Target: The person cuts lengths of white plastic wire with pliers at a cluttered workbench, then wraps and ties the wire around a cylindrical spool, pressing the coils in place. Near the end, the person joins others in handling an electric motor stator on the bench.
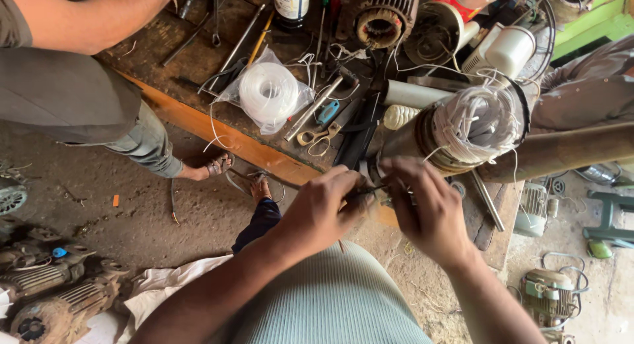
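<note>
Far left of the hands, old motors (46, 284) lie on the dirt floor, and above them a second person (72, 86) stands at the bench (218, 136), one sandalled foot (214, 164) on the ground near the wearer's own foot (261, 187). Up and left of the left hand, a bag of white coiled cord (269, 93) sits on the bench among rods and hand tools, with scissors (320, 136) and a blue-handled tool (327, 111) between the bag and the hands. The left hand (323, 208) is closed, thumb and fingers pinched on a thin dark wire (370, 191) that runs across to the right hand. The right hand (426, 208) meets it almost knuckle to knuckle, fingers curled down and nipping the same wire; the two hands are close together, just apart. What exactly the right fingertips hold besides the wire cannot be made out. Just above both hands, touching distance from the fingertips, a stator (462, 129) lies on its side at the bench edge, its open end stuffed with white-sleeved leads (479, 119) that spill outward. Right of the right hand the long rusty tube (568, 149) of that body runs off frame, and below it small motors (548, 294) sit on the floor.
</note>
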The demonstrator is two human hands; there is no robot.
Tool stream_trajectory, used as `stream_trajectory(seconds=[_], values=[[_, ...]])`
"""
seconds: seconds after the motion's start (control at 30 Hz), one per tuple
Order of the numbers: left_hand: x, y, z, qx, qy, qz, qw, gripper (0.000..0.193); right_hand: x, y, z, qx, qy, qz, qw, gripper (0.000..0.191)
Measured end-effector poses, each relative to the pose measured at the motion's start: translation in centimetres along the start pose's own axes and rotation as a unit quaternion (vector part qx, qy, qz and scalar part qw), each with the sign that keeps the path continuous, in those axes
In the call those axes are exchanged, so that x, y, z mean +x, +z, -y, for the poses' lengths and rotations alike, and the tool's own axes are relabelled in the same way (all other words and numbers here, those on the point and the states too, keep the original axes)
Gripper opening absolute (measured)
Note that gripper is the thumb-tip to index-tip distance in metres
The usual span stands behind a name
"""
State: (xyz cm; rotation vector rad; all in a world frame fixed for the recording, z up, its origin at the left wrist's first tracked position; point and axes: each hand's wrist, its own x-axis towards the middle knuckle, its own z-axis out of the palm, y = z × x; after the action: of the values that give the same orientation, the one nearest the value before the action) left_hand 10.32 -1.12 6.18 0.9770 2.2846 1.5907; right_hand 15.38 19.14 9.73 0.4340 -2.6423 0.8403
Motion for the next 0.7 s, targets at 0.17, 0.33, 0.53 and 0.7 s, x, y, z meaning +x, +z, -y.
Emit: stream_trajectory(seconds=[0.17,0.33,0.53,0.7], values=[[0.4,-1.2,-0.1,-0.171,-0.067,0.063,0.981,0.017,-2.2,1.6,-2.4,-0.138,-0.185,-0.062,0.971,0.026],[0.2,0.0,-1.1,-0.001,-0.005,0.04,0.999,0.015,-1.4,1.4,-2.9,-0.116,-0.296,-0.136,0.938,0.024],[-0.4,0.8,-1.1,0.117,0.12,-0.014,0.986,0.026,1.7,-1.0,-0.1,-0.081,0.025,0.0,0.996,0.024],[-0.4,1.4,-0.6,0.29,0.233,-0.067,0.926,0.026,4.2,-1.3,0.8,-0.117,0.087,0.072,0.987,0.015]])
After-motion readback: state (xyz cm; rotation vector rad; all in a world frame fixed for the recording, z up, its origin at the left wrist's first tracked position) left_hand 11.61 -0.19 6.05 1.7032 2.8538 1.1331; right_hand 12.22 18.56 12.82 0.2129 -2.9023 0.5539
